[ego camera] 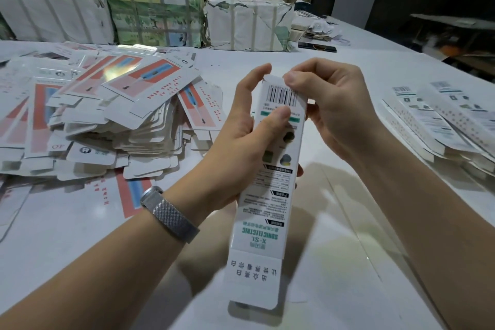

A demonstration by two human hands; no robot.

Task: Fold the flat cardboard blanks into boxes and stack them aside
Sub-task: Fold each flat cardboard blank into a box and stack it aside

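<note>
Both hands closed the far end of a half-formed carton, held upright above the table.

The right hand [325,104] pinched the small end flap between thumb and curled fingers, apparently to tuck it in, while the left hand [249,136] gripped the long, narrow white printed cardboard box [270,182], thumb pressed on its barcode face to keep it squared; its near flap hung open. A loose heap of flat red-and-white cardboard blanks [107,115] lay within left reach on the white table [348,262], and a row of finished white boxes [439,123] sat to the right.
</note>
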